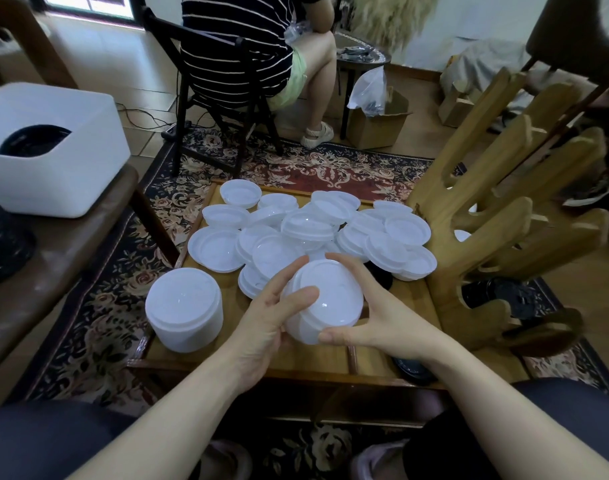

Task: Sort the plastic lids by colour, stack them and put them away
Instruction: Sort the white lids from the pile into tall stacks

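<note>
Table (413,299): two stacks (185,308), both hands (261,327).

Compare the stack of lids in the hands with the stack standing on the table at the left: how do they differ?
The held stack is gripped by the left hand and right hand and is tilted; the standing stack is untouched and sits upright on the wooden table. The held stack looks shorter, the standing stack taller. Both are white round plastic lids, nested.
</note>
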`<state>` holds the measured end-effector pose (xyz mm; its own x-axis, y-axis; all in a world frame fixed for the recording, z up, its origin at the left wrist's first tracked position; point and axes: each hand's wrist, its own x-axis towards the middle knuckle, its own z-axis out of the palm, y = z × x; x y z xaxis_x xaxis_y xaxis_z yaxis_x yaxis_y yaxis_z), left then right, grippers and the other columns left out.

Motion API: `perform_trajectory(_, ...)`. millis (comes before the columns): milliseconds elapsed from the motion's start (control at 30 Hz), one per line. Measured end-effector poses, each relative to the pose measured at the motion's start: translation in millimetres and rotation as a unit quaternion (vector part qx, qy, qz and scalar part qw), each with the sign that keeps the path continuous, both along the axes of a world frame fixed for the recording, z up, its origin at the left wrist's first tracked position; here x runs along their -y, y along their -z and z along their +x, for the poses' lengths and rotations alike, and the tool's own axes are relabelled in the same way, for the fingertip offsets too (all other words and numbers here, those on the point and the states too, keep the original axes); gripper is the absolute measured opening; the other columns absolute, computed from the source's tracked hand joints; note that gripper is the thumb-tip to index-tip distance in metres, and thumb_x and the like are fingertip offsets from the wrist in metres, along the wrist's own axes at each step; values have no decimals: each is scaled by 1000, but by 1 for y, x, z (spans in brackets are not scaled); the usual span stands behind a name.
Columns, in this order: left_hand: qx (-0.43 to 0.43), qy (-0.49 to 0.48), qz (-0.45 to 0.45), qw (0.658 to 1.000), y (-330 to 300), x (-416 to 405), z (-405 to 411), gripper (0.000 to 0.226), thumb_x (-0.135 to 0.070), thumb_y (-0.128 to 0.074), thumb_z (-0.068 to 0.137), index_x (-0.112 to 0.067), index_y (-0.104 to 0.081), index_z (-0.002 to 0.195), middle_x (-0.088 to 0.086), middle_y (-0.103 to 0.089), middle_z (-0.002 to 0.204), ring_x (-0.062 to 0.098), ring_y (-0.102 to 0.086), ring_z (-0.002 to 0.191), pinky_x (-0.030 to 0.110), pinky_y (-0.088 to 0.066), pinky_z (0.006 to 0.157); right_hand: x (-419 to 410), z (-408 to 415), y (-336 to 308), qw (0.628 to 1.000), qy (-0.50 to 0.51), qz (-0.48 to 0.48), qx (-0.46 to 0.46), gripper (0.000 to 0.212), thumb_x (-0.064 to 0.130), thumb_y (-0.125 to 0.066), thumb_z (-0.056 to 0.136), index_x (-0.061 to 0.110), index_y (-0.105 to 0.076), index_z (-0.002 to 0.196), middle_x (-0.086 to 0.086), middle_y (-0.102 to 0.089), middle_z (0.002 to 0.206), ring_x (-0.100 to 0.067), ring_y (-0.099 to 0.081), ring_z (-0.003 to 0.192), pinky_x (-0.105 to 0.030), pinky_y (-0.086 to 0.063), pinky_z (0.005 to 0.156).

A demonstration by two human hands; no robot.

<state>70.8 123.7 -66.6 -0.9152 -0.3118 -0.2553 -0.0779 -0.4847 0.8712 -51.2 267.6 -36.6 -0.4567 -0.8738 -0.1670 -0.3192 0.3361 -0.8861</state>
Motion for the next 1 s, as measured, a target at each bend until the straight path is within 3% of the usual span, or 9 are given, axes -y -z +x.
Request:
perform_trajectory(67, 10, -11, -14, 1000, 1, -1, -1, 61, -46, -80, 59, -51, -66, 118, -15, -70, 121, 11, -66, 113, 42, -55, 98, -1, -6, -1, 999, -33, 13, 16, 91, 28, -86, 72, 39, -30, 143, 27, -44, 135, 11, -47, 122, -16, -46, 93)
perform_trajectory(133, 19, -26, -17, 999, 1, -2, -2, 61, -47, -79, 55, -52, -68, 115, -17, -70, 118, 10, -66, 112, 40, -55, 95, -3, -22, -5, 998, -49, 26, 30, 84, 38, -84, 72, 37, -36, 142, 19, -50, 138, 4, -50, 124, -19, -46, 98)
perform_trajectory(233, 20, -37, -9, 999, 2, 0, -2, 64, -51, -78, 50, -55, -68, 112, -18, -69, 120, 11, -63, 115, 42, -53, 98, -4, -65, -10, 995, 85, 8, -47, 72, 58, -75, 73, 36, -47, 135, 12, -53, 137, -2, -48, 129, -34, -40, 110)
perform_trajectory(300, 19, -33, -5, 999, 1, 1, -3, 64, -52, -78, 48, -56, -68, 111, -18, -68, 121, 10, -63, 115, 41, -53, 98, -5, -97, -10, 979, 163, 35, -120, 70, 47, -72, 80, 28, -44, 141, 6, -49, 141, -6, -43, 132, -34, -34, 113)
perform_trajectory(400, 21, -25, -1, 999, 0, 1, -3, 64, -51, -79, 47, -56, -69, 110, -20, -68, 121, 9, -62, 116, 39, -52, 99, -9, -134, 3, 967, 149, 135, -156, 78, 32, -74, 85, 20, -32, 150, -2, -38, 151, -16, -34, 140, -32, -29, 112)
perform_trajectory(533, 25, -28, 8, 999, 2, 2, -3, 64, -51, -81, 47, -55, -69, 110, -20, -68, 121, 11, -62, 116, 44, -50, 103, -12, -153, 23, 965, 101, 199, -140, 88, 32, -76, 83, 20, -25, 153, 1, -28, 158, -16, -25, 145, -37, -24, 118)
perform_trajectory(767, 35, -28, 15, 999, 5, 3, -3, 67, -51, -82, 46, -53, -69, 112, -14, -67, 126, 13, -63, 117, 45, -52, 100, -8, -157, 35, 958, 119, 192, -175, 88, 40, -80, 76, 28, -33, 149, 2, -37, 153, -18, -32, 141, -46, -24, 118)
perform_trajectory(933, 33, -38, 13, 999, 6, 4, -4, 67, -51, -81, 46, -53, -69, 112, -14, -66, 127, 13, -62, 116, 42, -55, 94, -8, -138, 15, 960, 108, 158, -202, 82, 39, -82, 74, 28, -41, 144, 8, -38, 149, -15, -32, 141, -42, -25, 118)
perform_trajectory(1000, 30, -46, 16, 998, 5, 3, -3, 66, -51, -82, 47, -53, -70, 112, -13, -66, 128, 13, -62, 117, 40, -55, 93, -5, -121, -3, 971, 100, 111, -188, 77, 35, -83, 74, 29, -44, 140, 13, -40, 143, -10, -36, 136, -32, -31, 112)
